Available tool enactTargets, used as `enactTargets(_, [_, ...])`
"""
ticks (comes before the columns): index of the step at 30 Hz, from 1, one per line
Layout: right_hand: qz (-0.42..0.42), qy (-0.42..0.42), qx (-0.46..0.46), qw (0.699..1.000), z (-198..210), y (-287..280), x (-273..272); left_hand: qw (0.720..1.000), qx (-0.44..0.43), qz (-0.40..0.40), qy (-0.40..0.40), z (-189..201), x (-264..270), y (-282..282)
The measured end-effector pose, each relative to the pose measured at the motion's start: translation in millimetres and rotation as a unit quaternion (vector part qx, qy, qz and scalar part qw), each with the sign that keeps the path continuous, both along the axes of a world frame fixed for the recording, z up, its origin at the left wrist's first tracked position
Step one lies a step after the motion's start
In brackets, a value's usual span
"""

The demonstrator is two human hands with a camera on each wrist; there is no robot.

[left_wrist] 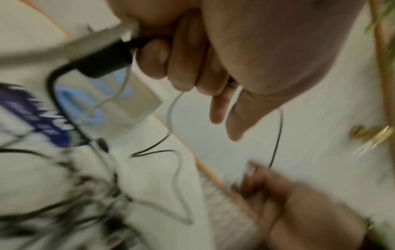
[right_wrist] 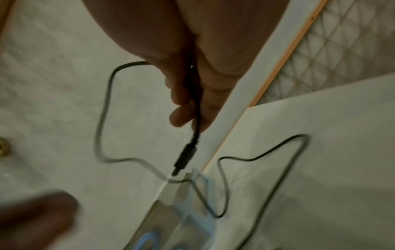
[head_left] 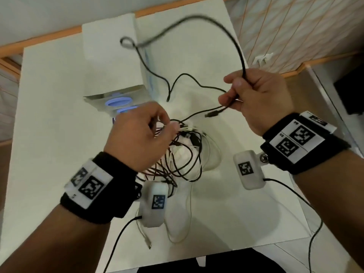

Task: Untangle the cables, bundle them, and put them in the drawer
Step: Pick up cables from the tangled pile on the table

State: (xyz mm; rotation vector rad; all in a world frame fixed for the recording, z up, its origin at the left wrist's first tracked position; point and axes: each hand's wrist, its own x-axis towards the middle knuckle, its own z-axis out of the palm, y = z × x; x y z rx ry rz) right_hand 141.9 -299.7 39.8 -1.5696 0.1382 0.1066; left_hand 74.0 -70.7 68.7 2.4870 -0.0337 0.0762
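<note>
A tangle of black, white and reddish cables (head_left: 183, 156) lies mid-table. My left hand (head_left: 157, 127) grips the top of the tangle, fingers curled round several strands; the left wrist view shows those fingers (left_wrist: 181, 55) round a black plug (left_wrist: 107, 62). My right hand (head_left: 234, 95), raised to the right of the tangle, pinches a black cable (head_left: 239, 50) that arcs up and back over the table. Its plug (head_left: 211, 114) hangs just below the right hand and appears as the black plug (right_wrist: 184, 157) in the right wrist view. I cannot see a drawer.
On the white table (head_left: 49, 115), behind my left hand, a small open carton (head_left: 118, 99) holds blue rings, with a white box (head_left: 110, 36) further back. A white cable end (head_left: 148, 244) trails toward the near table edge. A wall with an orange strip borders the far side.
</note>
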Motion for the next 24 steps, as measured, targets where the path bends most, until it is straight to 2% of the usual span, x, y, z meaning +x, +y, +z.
enactTargets(3, [-0.044, -0.019, -0.089, 0.995, -15.7, -35.7, -0.6, 0.996, -0.088, 0.032, -0.006, 25.1, 18.3, -14.4])
enactTargets(5, [-0.078, -0.021, -0.141, 0.987, -28.3, -63.9, -1.0, 0.994, -0.106, 0.020, 0.026, 28.2, 26.0, -28.9])
enactTargets(8, [-0.102, 0.015, -0.199, 0.975, -46.2, -101.3, -5.1, 0.997, -0.042, -0.003, 0.065, 18.8, 25.3, -51.1])
enactTargets(10, [-0.104, 0.057, -0.241, 0.963, -61.4, -122.6, -11.0, 0.998, -0.003, -0.004, 0.063, 10.9, 21.3, -61.6])
enactTargets(13, [-0.037, 0.126, -0.316, 0.940, -82.2, -141.5, -19.3, 0.997, 0.012, 0.020, 0.078, -1.9, 17.3, -66.8])
enactTargets(15, [0.048, 0.186, -0.390, 0.900, -89.8, -142.7, -23.2, 0.995, 0.023, 0.028, 0.094, -8.5, 14.8, -65.8])
enactTargets(17, [0.110, 0.230, -0.420, 0.871, -84.9, -136.1, -25.6, 0.994, 0.026, 0.036, 0.099, -12.2, 13.3, -62.3])
enactTargets(19, [0.121, 0.211, -0.412, 0.878, -72.0, -122.5, -25.3, 0.993, 0.017, 0.048, 0.104, -15.1, 12.2, -55.8])
enactTargets(22, [0.087, 0.106, -0.400, 0.906, -48.5, -86.1, -25.7, 0.991, 0.003, 0.077, 0.110, -20.2, 10.6, -45.1])
enactTargets(24, [0.131, 0.043, -0.418, 0.898, -41.4, -54.0, -31.3, 0.987, -0.038, 0.103, 0.116, -24.4, 9.9, -37.8])
